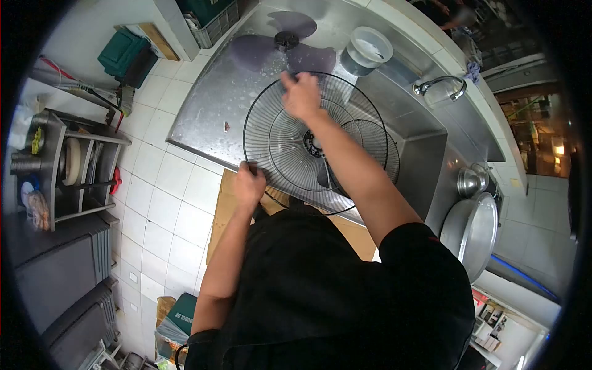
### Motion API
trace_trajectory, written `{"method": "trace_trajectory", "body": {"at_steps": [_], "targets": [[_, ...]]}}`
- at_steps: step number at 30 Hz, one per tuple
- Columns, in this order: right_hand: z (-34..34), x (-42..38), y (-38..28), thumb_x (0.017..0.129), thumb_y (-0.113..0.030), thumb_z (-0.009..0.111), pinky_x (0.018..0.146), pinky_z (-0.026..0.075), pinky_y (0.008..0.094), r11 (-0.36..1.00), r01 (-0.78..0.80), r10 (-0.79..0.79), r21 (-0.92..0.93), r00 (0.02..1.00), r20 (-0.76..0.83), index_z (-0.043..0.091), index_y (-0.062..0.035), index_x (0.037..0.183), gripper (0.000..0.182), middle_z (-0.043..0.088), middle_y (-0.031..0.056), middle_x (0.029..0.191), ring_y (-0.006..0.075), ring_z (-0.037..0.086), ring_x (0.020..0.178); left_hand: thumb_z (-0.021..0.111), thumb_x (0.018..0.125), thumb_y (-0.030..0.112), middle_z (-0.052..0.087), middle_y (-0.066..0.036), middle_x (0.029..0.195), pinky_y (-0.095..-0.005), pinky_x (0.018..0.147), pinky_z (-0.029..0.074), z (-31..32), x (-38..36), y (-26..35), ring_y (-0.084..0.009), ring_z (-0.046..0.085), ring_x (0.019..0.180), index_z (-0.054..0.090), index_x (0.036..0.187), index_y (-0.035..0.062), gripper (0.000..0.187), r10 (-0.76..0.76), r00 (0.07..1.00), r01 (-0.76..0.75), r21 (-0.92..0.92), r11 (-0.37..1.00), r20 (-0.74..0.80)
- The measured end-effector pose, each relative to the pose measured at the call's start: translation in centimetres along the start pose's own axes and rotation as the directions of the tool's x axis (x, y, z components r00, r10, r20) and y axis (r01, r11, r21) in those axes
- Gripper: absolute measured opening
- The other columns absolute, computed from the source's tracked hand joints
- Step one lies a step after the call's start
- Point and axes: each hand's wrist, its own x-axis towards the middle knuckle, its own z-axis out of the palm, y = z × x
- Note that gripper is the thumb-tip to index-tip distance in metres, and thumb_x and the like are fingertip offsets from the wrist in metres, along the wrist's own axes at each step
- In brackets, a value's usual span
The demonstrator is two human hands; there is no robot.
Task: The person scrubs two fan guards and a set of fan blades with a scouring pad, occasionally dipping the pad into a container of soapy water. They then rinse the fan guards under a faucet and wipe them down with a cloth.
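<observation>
A round black wire fan grille (277,142) is held tilted over the steel counter and sink, with its near edge close to my body. My left hand (248,186) is closed around its near left rim. My right hand (302,97) is at the far part of the grille, fingers bent and slightly blurred; whatever they hold is hidden. Under the grille's right side, the curved wires of a second grille (394,161) show. A wet, purple-tinted fan blade (311,58) lies on the counter beyond my right hand.
A clear tub of water (366,50) stands at the back beside the blade. The faucet (439,86) is on the right, above the sink basin (422,161). Large metal bowls (484,237) lean at the right. A shelf rack (86,169) stands left across the tiled floor.
</observation>
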Motion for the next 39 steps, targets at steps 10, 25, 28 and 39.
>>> {"method": "trace_trajectory", "body": {"at_steps": [10,25,28,39], "targets": [[1.4,-1.0,-6.2,0.085,-0.016,0.07,0.103,0.041,0.0466,0.967,0.249,-0.253,0.047,0.935,0.249,0.067,-0.0289,0.137,0.054,0.055,0.016,0.132,0.0336,0.047,0.128,0.061,0.095,0.016,0.071,-0.029,0.089,-0.0523,0.078,0.053,0.0,5.8,-0.8,-0.0491,0.068,0.088,0.065,0.094,-0.0025,0.019,0.067,0.986,-0.084,-0.108,0.991,-0.152],[2.9,-8.9,-7.4,0.091,-0.027,0.069,0.099,0.049,0.0512,0.898,0.329,-0.388,0.292,0.905,0.173,0.059,-0.0168,0.145,0.056,0.057,0.0238,0.122,0.0422,0.056,0.114,0.055,0.101,0.019,0.067,-0.035,0.088,-0.0576,0.076,0.051,0.4,2.9,-1.5,-0.054,0.065,0.087,0.057,0.092,-0.0053,0.026,0.053,0.995,-0.062,-0.102,0.993,-0.09],[3.3,-2.6,-2.4,0.093,-0.032,0.067,0.099,0.048,0.052,0.92,-0.185,0.111,0.346,0.969,0.223,0.061,-0.013,0.141,0.051,0.056,0.0248,0.126,0.044,0.048,0.126,0.055,0.101,0.019,0.067,-0.035,0.087,-0.0575,0.074,0.051,0.0,1.0,-0.9,-0.0542,0.065,0.085,0.056,0.091,-0.006,0.027,0.039,0.996,-0.051,-0.151,0.987,-0.076],[-0.1,-11.9,-3.2,0.082,-0.015,0.065,0.096,0.049,0.0508,0.869,0.459,-0.495,0.188,0.813,0.306,0.062,-0.0179,0.139,0.057,0.057,0.0211,0.12,0.0405,0.048,0.122,0.054,0.102,0.019,0.066,-0.034,0.081,-0.058,0.071,0.05,0.1,0.7,-0.4,-0.0536,0.065,0.081,0.056,0.09,-0.0046,0.027,0.004,0.992,-0.018,-0.109,0.994,-0.125]]}}
